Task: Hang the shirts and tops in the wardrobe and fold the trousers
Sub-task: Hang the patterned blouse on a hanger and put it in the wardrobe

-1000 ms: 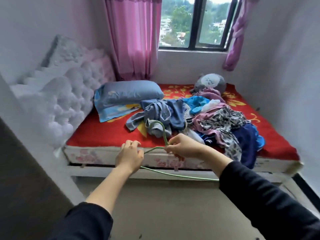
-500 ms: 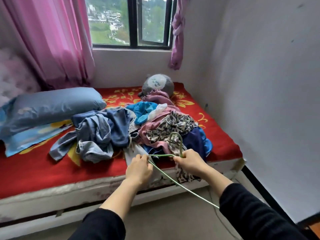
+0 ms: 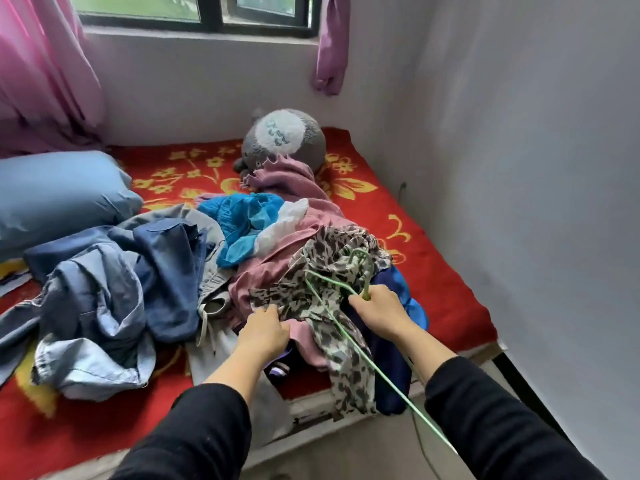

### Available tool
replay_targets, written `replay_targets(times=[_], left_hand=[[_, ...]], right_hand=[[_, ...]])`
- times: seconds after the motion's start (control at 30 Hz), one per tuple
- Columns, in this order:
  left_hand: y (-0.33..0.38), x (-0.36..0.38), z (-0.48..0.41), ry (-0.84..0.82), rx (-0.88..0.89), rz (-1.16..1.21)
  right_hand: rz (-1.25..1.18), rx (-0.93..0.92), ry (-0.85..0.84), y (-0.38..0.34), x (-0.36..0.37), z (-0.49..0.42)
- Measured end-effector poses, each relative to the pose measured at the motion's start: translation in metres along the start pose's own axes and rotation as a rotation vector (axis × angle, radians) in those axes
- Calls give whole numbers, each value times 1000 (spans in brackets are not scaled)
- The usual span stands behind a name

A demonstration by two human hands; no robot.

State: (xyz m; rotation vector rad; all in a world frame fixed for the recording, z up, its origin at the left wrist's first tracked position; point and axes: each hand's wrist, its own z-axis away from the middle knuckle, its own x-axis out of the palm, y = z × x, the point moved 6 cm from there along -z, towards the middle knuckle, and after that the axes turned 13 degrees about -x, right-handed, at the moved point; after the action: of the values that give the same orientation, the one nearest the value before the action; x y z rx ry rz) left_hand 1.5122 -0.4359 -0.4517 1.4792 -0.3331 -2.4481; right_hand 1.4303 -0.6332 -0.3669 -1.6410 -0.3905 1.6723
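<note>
From my remote seat I see both hands over the pile of clothes on the bed (image 3: 433, 278), which has a red cover with yellow flowers. The right hand (image 3: 381, 313) is closed in a fist around the neck of a thin green hanger (image 3: 369, 278). Its hook points to 12 o'clock, and one long arm of the wire runs back towards 5 o'clock, beside the black sleeve. The left hand (image 3: 266, 330) is at 9 o'clock from the right one. Its fingers are curled down on the near edge of the leopard-print top (image 3: 332, 268) and pinch the cloth. This top lies on the top of the pile, under the hanger, and one end of it hangs over the bed edge towards 6 o'clock. Below it there are a pink garment (image 3: 301, 209) and a dark blue garment (image 3: 391, 375). A turquoise piece (image 3: 242, 216) lies at 11 o'clock from the hands, and the denim clothes (image 3: 104, 289) are spread at 9 o'clock. A grey plush toy (image 3: 284, 140) sits at 12 o'clock near the wall, and a blue pillow (image 3: 59, 192) lies at 10 o'clock.
</note>
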Motion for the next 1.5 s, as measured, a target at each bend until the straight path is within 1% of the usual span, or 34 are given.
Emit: replay_targets(times=[0.07, 0.13, 0.2, 0.27, 0.4, 0.5, 0.57, 0.6, 0.67, 0.73, 0.8, 0.83, 0.93, 0.97, 1.03, 1.1, 1.13, 1.2, 1.27, 1.3, 1.33, 1.4, 1.43, 1.5], left_hand=[[15, 14, -32, -55, -32, 31], [28, 30, -58, -105, -72, 100], [35, 47, -83, -147, -150, 201], [40, 65, -106, -182, -257, 332], [45, 108, -139, -258, -542, 605], [51, 156, -160, -359, -694, 780], [54, 183, -163, -432, -840, 954], [57, 190, -162, -433, -911, 1021], [61, 202, -160, -412, -1037, 1130], [67, 207, -161, -371, -1093, 1208], [64, 216, -167, -293, -1116, 1196], [66, 216, -168, -279, -1123, 1233], [70, 213, -170, -251, -1129, 1458], [71, 211, -170, -248, -1126, 1547], [65, 206, -167, -205, -1115, 1721], [53, 196, -162, -117, -1080, 1763], [46, 187, -159, -71, -1056, 1728], [36, 160, -149, 17, -1021, 1575], [36, 123, -141, 60, -908, 1482], [39, 104, -140, 52, -837, 1466], [45, 83, -138, 38, -767, 1444], [57, 41, -135, 40, -633, 1324], [58, 22, -135, 70, -595, 1230], [56, -18, -133, 181, -566, 1050]], right_hand=[[44, -11, -35, 16, -3, -33], [72, -44, -29, 29, -7, -67], [99, -113, -4, 38, -10, -106], [138, -208, -26, 42, -5, -146], [311, -463, -202, 49, 29, -215], [388, -668, -309, 53, 59, -251], [449, -813, -410, 56, 86, -268], [484, -853, -479, 59, 102, -275], [537, -862, -622, 69, 132, -286], [613, -855, -709, 78, 156, -294], [701, -887, -712, 86, 171, -302], [741, -896, -700, 88, 175, -307], [810, -897, -673, 89, 177, -325], [789, -902, -665, 88, 175, -330], [672, -881, -665, 84, 169, -337], [507, -813, -648, 75, 155, -345], [426, -771, -630, 69, 144, -352], [272, -712, -609, 54, 120, -364], [177, -697, -614, 36, 94, -368], [155, -694, -595, 28, 82, -369], [138, -683, -552, 19, 69, -369], [81, -655, -435, 1, 43, -369], [42, -648, -381, -10, 31, -368], [-47, -675, -265, -37, 6, -363]])
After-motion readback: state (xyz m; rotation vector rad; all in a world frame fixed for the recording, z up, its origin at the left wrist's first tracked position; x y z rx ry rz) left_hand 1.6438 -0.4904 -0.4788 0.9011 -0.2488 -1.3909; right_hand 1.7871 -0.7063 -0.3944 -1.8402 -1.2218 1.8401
